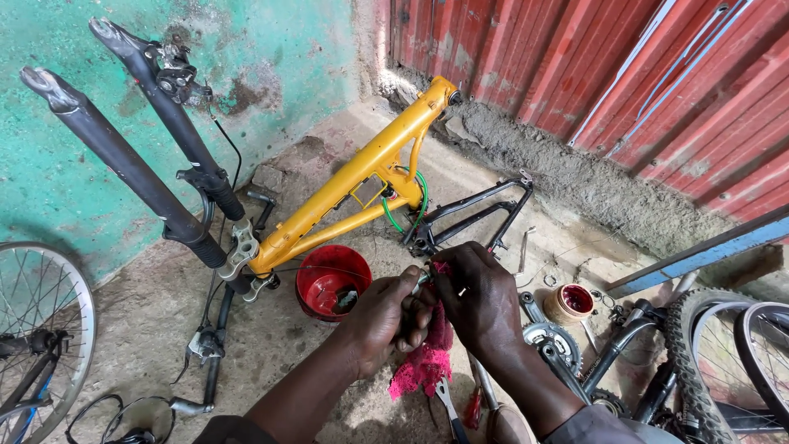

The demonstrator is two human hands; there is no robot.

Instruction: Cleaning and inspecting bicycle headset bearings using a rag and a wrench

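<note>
Nearest, my left hand (386,316) and right hand (481,300) were both closed tight on a small metal part (422,282) wrapped in a pink rag (427,362), wiping seemingly unfinished, before a red bowl (331,281) and, farther off, a stripped yellow bike frame (362,177).

An upturned yellow bike frame (353,177) lies beside a red bowl (330,279) and spoked wheel (37,329).

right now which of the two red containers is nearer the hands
The larger red bowl, beside the left hand under the yellow frame; the small red-lined cup sits farther right.
</note>
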